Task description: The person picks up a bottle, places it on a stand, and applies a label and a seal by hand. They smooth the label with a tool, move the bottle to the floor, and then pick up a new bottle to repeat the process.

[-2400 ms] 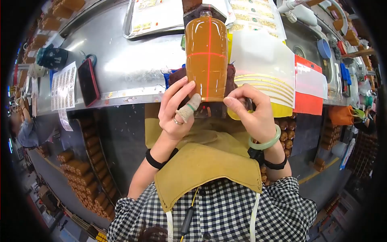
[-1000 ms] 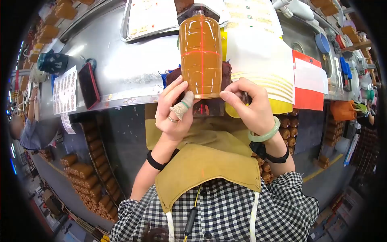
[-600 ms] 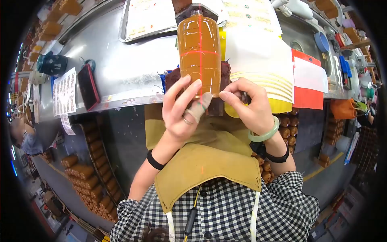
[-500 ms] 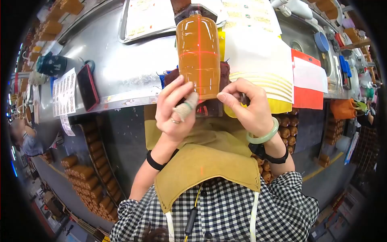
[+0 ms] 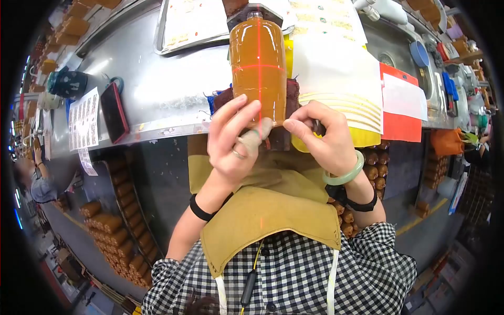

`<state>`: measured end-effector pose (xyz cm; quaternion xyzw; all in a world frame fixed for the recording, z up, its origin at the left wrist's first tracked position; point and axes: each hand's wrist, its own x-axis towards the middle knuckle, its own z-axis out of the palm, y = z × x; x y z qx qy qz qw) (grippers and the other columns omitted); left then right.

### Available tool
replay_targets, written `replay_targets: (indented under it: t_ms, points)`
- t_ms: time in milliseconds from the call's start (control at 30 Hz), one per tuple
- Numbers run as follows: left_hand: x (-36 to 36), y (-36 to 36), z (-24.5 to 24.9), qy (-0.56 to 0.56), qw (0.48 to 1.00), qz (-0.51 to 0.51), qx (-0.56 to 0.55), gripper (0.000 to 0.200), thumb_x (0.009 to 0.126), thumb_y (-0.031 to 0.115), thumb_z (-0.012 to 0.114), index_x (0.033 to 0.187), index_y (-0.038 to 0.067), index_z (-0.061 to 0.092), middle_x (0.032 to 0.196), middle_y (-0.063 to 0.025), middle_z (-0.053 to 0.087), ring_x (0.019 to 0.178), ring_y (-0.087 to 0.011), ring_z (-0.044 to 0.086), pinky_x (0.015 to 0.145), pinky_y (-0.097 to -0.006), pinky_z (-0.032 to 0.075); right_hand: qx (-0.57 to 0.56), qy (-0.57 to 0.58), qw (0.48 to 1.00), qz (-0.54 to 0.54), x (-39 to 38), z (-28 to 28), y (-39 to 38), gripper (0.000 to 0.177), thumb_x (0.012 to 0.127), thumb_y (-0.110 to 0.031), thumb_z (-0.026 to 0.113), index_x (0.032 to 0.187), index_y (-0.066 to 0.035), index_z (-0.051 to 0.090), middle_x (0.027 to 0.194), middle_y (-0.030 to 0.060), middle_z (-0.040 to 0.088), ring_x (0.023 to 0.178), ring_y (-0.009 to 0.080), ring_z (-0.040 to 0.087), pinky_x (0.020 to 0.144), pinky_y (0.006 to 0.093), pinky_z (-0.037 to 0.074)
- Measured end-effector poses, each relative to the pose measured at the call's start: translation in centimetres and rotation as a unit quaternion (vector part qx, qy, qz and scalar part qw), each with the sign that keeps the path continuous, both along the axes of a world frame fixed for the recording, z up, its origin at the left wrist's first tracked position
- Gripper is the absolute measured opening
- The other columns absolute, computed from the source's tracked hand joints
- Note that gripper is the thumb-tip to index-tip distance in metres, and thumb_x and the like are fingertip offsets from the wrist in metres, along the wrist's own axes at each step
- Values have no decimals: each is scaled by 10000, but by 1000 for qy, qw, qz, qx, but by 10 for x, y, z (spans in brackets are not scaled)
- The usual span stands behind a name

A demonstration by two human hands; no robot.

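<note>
A glossy amber-brown bottle-shaped piece [image 5: 258, 50] lies in front of me, its narrow neck pointing away and its broad end toward me. Red laser lines cross on its surface. My left hand [image 5: 233, 139] is at the lower left of the broad end, two fingers stretched out along its side. Another finger wears a pale cloth finger cover [image 5: 253, 137] and presses near the bottom edge. My right hand [image 5: 323, 134] is at the lower right corner, thumb and forefinger closed together; what they pinch, if anything, is too small to make out. Dark cloth [image 5: 292, 94] lies under the piece.
A metal clamp-like block [image 5: 236, 16] meets the neck. Right of it lies a white sheet [image 5: 336, 73] with curved pale strips [image 5: 346, 107], beside a red folder [image 5: 404, 131]. A tray [image 5: 163, 44] is at back left, a phone [image 5: 114, 113] further left. Brown pieces [image 5: 110, 226] are stacked below.
My left hand has turned slightly, and its covered finger has moved right along the broad end's bottom edge. My right hand has stayed nearly in place, and the amber piece has not visibly moved.
</note>
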<state>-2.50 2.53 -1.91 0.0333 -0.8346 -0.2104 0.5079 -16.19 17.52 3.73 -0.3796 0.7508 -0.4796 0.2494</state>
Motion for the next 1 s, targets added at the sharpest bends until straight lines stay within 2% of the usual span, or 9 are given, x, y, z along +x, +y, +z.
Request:
replay_targets:
  t_ms: [67,133,233,333,467,533,600,767,1000]
  points:
    - [5,-1,-11,8,999,11,38,391,790,-116,800,1162,-79,690,1195,-162,706,1136,-333,683,955,-380,597,-1,3,1000,5,0,1,-1,170,896,-154,775,903,10,731,820,107,713,707,182,648,677,314,522]
    - [6,6,-12,23,984,10,177,409,795,-135,783,1187,-79,681,1209,-173,699,1141,-329,681,964,-391,596,-7,-23,1000,0,2,3,-2,172,895,-157,775,905,9,732,820,109,710,708,186,648,678,314,523]
    - [9,9,-10,14,982,23,187,403,805,-129,779,1192,-86,673,1233,-180,687,1137,-332,682,969,-401,596,-10,-27,1000,6,4,4,-5,171,898,-158,773,910,8,734,822,109,709,705,187,648,679,313,523]
    - [13,3,-5,-27,997,57,40,395,819,-104,783,1197,-83,669,1253,-176,676,1153,-332,671,996,-396,586,3,-20,1000,-1,2,0,-3,172,900,-161,772,915,7,736,823,110,708,699,186,647,676,314,521]
    - [8,8,-7,-11,996,78,-29,377,824,-83,783,1188,-61,686,1243,-153,681,1179,-326,650,1009,-383,571,1,-20,1000,-1,1,0,-2,174,900,-164,773,920,6,739,823,109,708,695,186,646,673,314,518]
    - [2,11,-2,24,996,77,28,330,837,-69,782,1154,-70,690,1242,-150,675,1174,-329,652,1003,-391,574,8,-30,1000,-7,1,0,-3,179,899,-168,775,921,6,740,822,110,707,695,184,645,670,315,515]
    - [8,-1,1,-48,999,1,-15,346,840,-72,787,1167,-81,674,1265,-179,659,1159,-332,661,1008,-385,575,5,-21,1000,-2,2,-1,-3,182,900,-170,774,923,8,741,821,110,707,697,182,647,671,315,516]
    - [14,5,-20,-1,985,3,175,446,819,-135,774,1243,-88,644,1298,-214,651,1182,-338,668,1001,-418,580,5,-19,1000,3,2,0,-4,186,902,-172,772,927,10,744,822,111,707,699,178,648,674,318,517]
    - [12,8,-7,-36,997,73,-16,447,863,-88,757,1287,-98,617,1342,-206,617,1228,-342,621,985,-406,573,1,-15,1000,-1,0,-1,-4,184,900,-170,773,923,11,746,799,105,708,698,173,644,679,314,514]
